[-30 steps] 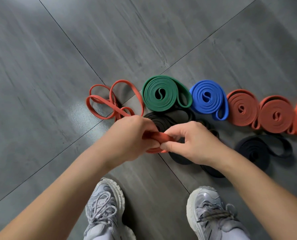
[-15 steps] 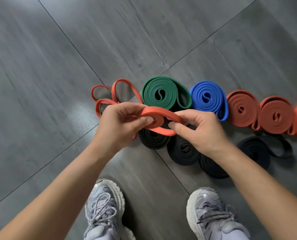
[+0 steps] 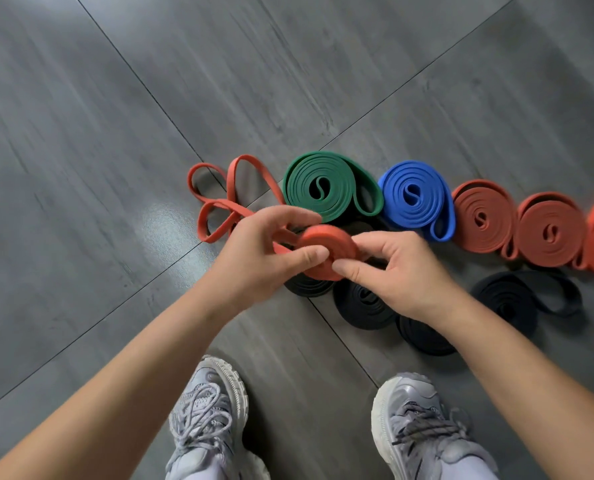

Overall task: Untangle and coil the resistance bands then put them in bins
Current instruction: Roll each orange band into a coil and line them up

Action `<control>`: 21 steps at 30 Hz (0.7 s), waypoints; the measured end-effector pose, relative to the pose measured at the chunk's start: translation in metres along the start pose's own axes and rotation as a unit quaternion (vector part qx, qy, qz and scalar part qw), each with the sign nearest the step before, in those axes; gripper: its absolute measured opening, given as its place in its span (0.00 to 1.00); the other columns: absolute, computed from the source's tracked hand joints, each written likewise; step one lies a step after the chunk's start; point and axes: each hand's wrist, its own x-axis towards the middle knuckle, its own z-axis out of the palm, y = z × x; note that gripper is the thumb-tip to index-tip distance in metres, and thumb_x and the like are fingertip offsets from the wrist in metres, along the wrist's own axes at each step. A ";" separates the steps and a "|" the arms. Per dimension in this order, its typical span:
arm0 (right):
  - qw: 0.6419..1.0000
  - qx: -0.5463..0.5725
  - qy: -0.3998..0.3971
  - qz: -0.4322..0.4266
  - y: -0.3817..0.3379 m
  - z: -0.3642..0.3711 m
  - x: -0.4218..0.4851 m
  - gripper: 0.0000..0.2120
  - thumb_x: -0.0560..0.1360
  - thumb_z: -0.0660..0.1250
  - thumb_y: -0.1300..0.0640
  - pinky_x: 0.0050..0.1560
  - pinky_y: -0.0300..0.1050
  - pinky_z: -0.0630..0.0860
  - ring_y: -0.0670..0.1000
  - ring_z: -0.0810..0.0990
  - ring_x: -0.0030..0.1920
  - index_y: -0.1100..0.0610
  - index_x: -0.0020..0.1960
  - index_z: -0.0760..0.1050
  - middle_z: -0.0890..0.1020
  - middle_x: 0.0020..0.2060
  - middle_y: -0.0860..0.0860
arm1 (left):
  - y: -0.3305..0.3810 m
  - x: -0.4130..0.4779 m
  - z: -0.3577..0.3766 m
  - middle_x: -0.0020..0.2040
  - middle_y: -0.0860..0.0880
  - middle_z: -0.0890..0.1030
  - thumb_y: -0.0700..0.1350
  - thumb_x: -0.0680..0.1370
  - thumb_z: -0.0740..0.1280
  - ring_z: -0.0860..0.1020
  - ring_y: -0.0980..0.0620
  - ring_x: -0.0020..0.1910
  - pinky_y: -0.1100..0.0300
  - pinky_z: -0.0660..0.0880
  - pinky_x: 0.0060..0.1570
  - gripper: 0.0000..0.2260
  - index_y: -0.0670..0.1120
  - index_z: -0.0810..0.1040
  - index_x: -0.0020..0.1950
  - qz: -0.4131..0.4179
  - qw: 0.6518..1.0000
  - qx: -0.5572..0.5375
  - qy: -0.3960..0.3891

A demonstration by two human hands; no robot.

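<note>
A red resistance band [image 3: 326, 245] is partly rolled into a small coil held above the floor. My left hand [image 3: 260, 258] pinches the coil's left side with thumb and fingers. My right hand [image 3: 396, 271] pinches its right side. The band's loose tail [image 3: 226, 199] trails left in twisted loops on the floor. Behind lie a green coil [image 3: 326, 185], a blue coil [image 3: 415, 199] and red coils [image 3: 482, 216] [image 3: 552, 230] in a row.
Several black coils [image 3: 364, 303] [image 3: 506, 299] lie on the grey tiled floor [image 3: 115, 133] under and right of my hands. My two grey sneakers [image 3: 208, 410] [image 3: 423, 420] stand at the bottom. No bin is in view.
The red coil has grown from a flat fold into a thicker roll. The loose tail on the left has shortened and shifted toward my hands.
</note>
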 end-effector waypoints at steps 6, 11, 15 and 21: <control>0.989 -0.144 -0.018 -0.025 -0.002 -0.002 0.001 0.04 0.69 0.74 0.56 0.47 0.50 0.76 0.49 0.79 0.39 0.53 0.43 0.83 0.82 0.36 0.48 | 0.007 0.008 -0.006 0.31 0.61 0.76 0.43 0.68 0.76 0.74 0.67 0.34 0.67 0.70 0.38 0.08 0.47 0.83 0.45 0.110 0.953 0.279 -0.047; 0.999 0.007 0.001 -0.048 -0.010 -0.014 0.008 0.12 0.65 0.77 0.57 0.49 0.32 0.73 0.40 0.79 0.42 0.49 0.46 0.80 0.82 0.41 0.48 | 0.018 0.009 -0.011 0.37 0.55 0.84 0.40 0.67 0.75 0.80 0.61 0.37 0.65 0.77 0.42 0.09 0.50 0.82 0.45 0.097 0.994 0.034 -0.027; 0.994 0.101 0.027 -0.036 -0.017 -0.016 0.016 0.11 0.61 0.73 0.55 0.44 0.32 0.76 0.40 0.82 0.38 0.51 0.43 0.80 0.84 0.36 0.43 | 0.025 0.009 -0.010 0.35 0.54 0.84 0.39 0.66 0.72 0.81 0.58 0.36 0.64 0.78 0.41 0.12 0.46 0.81 0.49 0.083 0.993 -0.084 0.026; 0.992 0.056 0.077 -0.077 -0.018 -0.020 0.015 0.08 0.64 0.72 0.52 0.36 0.32 0.73 0.41 0.76 0.32 0.50 0.42 0.81 0.81 0.31 0.45 | 0.026 0.009 -0.010 0.39 0.42 0.84 0.36 0.66 0.70 0.83 0.48 0.38 0.59 0.80 0.40 0.14 0.37 0.81 0.50 0.047 0.979 -0.194 0.048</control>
